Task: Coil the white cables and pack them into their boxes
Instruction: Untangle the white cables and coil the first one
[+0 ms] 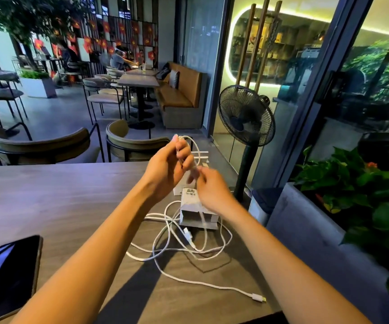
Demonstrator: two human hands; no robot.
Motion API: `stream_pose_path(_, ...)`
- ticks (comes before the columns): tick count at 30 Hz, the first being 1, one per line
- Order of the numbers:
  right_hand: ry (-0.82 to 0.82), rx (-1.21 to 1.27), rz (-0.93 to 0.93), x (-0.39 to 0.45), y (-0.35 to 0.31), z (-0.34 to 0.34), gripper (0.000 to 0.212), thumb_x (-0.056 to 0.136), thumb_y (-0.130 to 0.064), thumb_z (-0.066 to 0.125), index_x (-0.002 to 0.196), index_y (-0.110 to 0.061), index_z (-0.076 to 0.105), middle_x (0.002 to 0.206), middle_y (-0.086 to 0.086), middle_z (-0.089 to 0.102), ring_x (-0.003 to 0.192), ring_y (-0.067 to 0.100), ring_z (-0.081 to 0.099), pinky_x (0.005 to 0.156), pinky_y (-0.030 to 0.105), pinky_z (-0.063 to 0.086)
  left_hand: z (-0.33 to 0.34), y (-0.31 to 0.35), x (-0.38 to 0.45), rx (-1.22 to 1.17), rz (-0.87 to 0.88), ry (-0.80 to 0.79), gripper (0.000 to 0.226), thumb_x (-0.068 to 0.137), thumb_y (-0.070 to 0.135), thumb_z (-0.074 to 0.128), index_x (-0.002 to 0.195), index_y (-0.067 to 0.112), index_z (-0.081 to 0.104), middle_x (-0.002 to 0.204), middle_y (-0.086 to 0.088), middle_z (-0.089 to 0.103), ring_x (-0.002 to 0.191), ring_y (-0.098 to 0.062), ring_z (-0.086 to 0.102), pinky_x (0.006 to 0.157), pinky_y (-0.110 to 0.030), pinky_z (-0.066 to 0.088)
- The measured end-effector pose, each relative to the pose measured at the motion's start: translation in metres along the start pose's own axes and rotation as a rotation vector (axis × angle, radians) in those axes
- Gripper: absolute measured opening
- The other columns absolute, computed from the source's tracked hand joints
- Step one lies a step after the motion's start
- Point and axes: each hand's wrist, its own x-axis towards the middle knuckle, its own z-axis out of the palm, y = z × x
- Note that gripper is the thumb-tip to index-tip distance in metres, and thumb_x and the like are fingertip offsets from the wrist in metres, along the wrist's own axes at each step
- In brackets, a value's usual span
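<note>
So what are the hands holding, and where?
Both hold a white cable above the table. The left hand grips its looped part; the right hand pinches the strand just below. Blur hides the exact spot.

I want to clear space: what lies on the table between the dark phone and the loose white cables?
Nothing. In the head view, bare wood separates the phone from the cables; only the left forearm crosses above it.
</note>
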Motion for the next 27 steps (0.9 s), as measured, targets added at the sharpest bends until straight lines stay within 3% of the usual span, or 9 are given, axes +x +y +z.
stream_pose_path(2, -0.180, -0.121, 0.028, -0.009, 0.002, 0.014, 0.036, 0.110, -0.017, 0.037, 0.097, -0.005, 0.070, 0.091, 0.005, 0.067, 0.081, 0.021, 0.060, 0.074, 0.027, 0.046, -0.006, -0.004, 0.009, 0.181, 0.085, 0.103, 0.036, 0.112, 0.027, 0.031, 0.084, 0.015, 0.050, 0.076, -0.003, 0.048, 0.070, -0.016, 0.055, 0.076, -0.029, 0.050)
stream_pose_path(4, -0.309, -0.205, -0.003, -0.015, -0.004, 0.017, 0.036, 0.110, -0.016, 0.037, 0.098, -0.007, 0.070, 0.105, 0.010, 0.070, 0.093, 0.023, 0.062, 0.084, 0.032, 0.048, -0.021, -0.013, 0.011, 0.738, 0.213, 0.169, 0.035, 0.111, 0.026, 0.034, 0.087, 0.016, 0.058, 0.083, -0.002, 0.063, 0.082, -0.015, 0.066, 0.085, -0.033, 0.055)
stream_pose_path(6, -0.298, -0.232, -0.064, -0.015, -0.015, 0.004, 0.034, 0.110, -0.020, 0.040, 0.090, -0.016, 0.068, 0.089, -0.001, 0.067, 0.078, 0.010, 0.057, 0.074, 0.026, 0.044, -0.032, -0.021, 0.005, 1.138, 0.250, 0.111, 0.036, 0.111, 0.024, 0.038, 0.086, 0.015, 0.062, 0.077, 0.001, 0.065, 0.072, -0.009, 0.064, 0.074, -0.033, 0.053)
stream_pose_path(7, -0.242, -0.244, -0.089, -0.013, -0.021, -0.007, 0.033, 0.109, -0.024, 0.044, 0.087, -0.017, 0.069, 0.082, -0.005, 0.064, 0.072, 0.007, 0.054, 0.070, 0.026, 0.040, -0.035, -0.024, 0.000, 1.178, 0.216, 0.071, 0.039, 0.111, 0.025, 0.038, 0.083, 0.013, 0.063, 0.071, 0.003, 0.063, 0.063, -0.009, 0.060, 0.067, -0.032, 0.050)
stream_pose_path(11, 0.021, -0.171, -0.188, 0.000, -0.027, -0.055, 0.024, 0.094, -0.044, 0.070, 0.086, -0.023, 0.076, 0.064, -0.011, 0.057, 0.058, 0.005, 0.047, 0.057, 0.021, 0.036, -0.032, -0.019, -0.013, 0.864, 0.041, -0.053, 0.047, 0.109, 0.025, 0.038, 0.068, 0.007, 0.052, 0.053, 0.006, 0.041, 0.046, -0.007, 0.035, 0.049, -0.018, 0.033)
stream_pose_path(15, 0.106, -0.057, -0.264, 0.007, -0.024, -0.070, 0.023, 0.085, -0.047, 0.079, 0.084, -0.025, 0.076, 0.058, -0.010, 0.052, 0.053, 0.004, 0.040, 0.052, 0.018, 0.034, -0.014, -0.010, -0.012, 0.695, -0.010, -0.057, 0.051, 0.105, 0.034, 0.042, 0.056, 0.024, 0.040, 0.053, 0.009, 0.030, 0.049, -0.009, 0.022, 0.046, -0.018, 0.024)
stream_pose_path(19, 0.153, 0.036, -0.300, 0.015, -0.017, -0.060, 0.026, 0.095, -0.045, 0.068, 0.084, -0.024, 0.076, 0.065, -0.008, 0.057, 0.060, 0.006, 0.046, 0.060, 0.027, 0.039, -0.008, -0.002, -0.010, 0.326, -0.062, -0.123, 0.040, 0.096, 0.032, 0.042, 0.057, 0.027, 0.034, 0.054, 0.009, 0.026, 0.050, -0.011, 0.017, 0.047, -0.022, 0.020)
stream_pose_path(25, 0.132, -0.036, -0.206, 0.013, 0.002, -0.026, 0.027, 0.110, -0.023, 0.045, 0.096, -0.016, 0.067, 0.070, -0.014, 0.054, 0.061, 0.001, 0.050, 0.057, 0.014, 0.038, -0.005, -0.004, -0.001, -0.074, -0.045, -0.136, 0.043, 0.110, 0.032, 0.032, 0.070, 0.019, 0.042, 0.061, 0.005, 0.032, 0.051, -0.010, 0.033, 0.056, -0.022, 0.043)
stream_pose_path(27, 0.067, -0.050, -0.150, 0.008, 0.005, -0.013, 0.028, 0.110, -0.016, 0.040, 0.094, -0.016, 0.063, 0.075, -0.008, 0.057, 0.064, 0.004, 0.049, 0.060, 0.021, 0.038, -0.002, -0.004, 0.000, -0.119, -0.025, -0.082, 0.042, 0.111, 0.032, 0.030, 0.075, 0.017, 0.044, 0.064, 0.003, 0.032, 0.055, -0.011, 0.036, 0.062, -0.024, 0.045)
